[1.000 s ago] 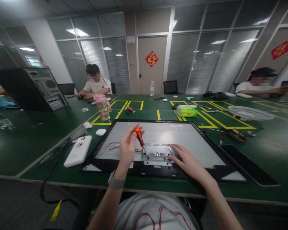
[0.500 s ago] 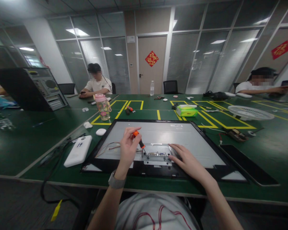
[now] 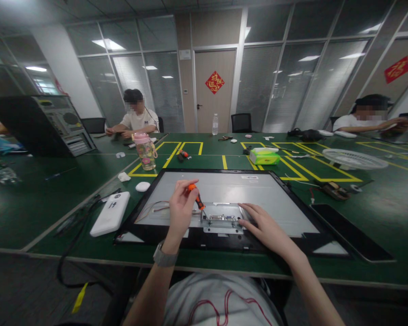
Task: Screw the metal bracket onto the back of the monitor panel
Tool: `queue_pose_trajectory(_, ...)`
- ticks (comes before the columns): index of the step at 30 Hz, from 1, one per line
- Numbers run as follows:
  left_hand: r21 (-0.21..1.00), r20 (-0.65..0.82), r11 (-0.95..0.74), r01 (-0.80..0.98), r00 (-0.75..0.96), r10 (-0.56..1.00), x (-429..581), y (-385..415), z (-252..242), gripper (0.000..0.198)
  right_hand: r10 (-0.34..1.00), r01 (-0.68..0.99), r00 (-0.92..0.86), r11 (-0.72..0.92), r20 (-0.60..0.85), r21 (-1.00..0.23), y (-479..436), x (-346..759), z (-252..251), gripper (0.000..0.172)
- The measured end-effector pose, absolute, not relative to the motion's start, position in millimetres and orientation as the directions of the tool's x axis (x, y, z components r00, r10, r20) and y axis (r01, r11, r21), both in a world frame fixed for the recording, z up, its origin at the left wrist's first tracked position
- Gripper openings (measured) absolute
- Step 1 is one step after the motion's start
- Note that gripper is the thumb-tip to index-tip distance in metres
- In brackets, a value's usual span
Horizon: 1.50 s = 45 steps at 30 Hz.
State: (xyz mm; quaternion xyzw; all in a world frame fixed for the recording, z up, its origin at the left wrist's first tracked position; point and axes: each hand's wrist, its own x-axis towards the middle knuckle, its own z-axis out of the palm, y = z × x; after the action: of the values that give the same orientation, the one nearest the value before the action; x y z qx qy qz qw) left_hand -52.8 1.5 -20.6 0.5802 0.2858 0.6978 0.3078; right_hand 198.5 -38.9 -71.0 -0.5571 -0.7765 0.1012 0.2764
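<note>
My left hand (image 3: 182, 206) grips an orange-and-black screwdriver (image 3: 197, 197) by its handle. Its shaft slants down to the left end of a metal bracket with a row of ports (image 3: 221, 219); the exact contact of the tip is too small to make out. The bracket sits on the back of a flat display panel (image 3: 275, 203), which lies in its black frame before me. With fingers stretched out, my right hand (image 3: 263, 225) rests at the bracket's right edge. Thin wires (image 3: 161, 209) run across the panel left of the bracket.
Left of the panel lie a white power bank (image 3: 110, 213) and a black cable (image 3: 83, 222); a pink-lidded bottle (image 3: 144, 151) stands behind. On the right are a dark flat slab (image 3: 352, 231), a green packet (image 3: 264, 156) and a white ring-shaped part (image 3: 355, 158). Two people sit across the table.
The screwdriver's handle has turned slightly in my left hand, whose fingers shifted a little. My right hand stays in place. The person at the back left has moved their hands.
</note>
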Motion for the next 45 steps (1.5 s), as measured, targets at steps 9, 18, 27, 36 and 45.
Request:
queue_pose_trajectory(9, 0.761, 0.634, -0.642, -0.091, -0.107, 0.766, -53, 4, -24, 0.025, 0.93, 0.81, -0.22, 0.343, 0.296, -0.476, -39, 198, -69, 0.047)
queue_pose_trajectory(18, 0.782, 0.614, -0.615, -0.101, -0.048, 0.788, -51, 1, -23, 0.031, 0.93, 0.813, -0.221, 0.343, 0.295, -0.471, -40, 197, -68, 0.048)
queue_pose_trajectory(27, 0.728, 0.673, -0.669, 0.149, 0.032, 0.739, -52, 0, -27, 0.043, 0.923, 0.81, -0.226, 0.356, 0.313, -0.466, -38, 199, -71, 0.048)
queue_pose_trajectory(36, 0.757, 0.653, -0.649, -0.077, 0.072, 0.754, -48, -4, -27, 0.042, 0.924, 0.811, -0.228, 0.355, 0.306, -0.466, -38, 199, -71, 0.048)
queue_pose_trajectory(45, 0.749, 0.616, -0.61, -0.259, -0.068, 0.785, -33, -9, -20, 0.033, 0.917, 0.804, -0.234, 0.369, 0.322, -0.466, -38, 199, -72, 0.047)
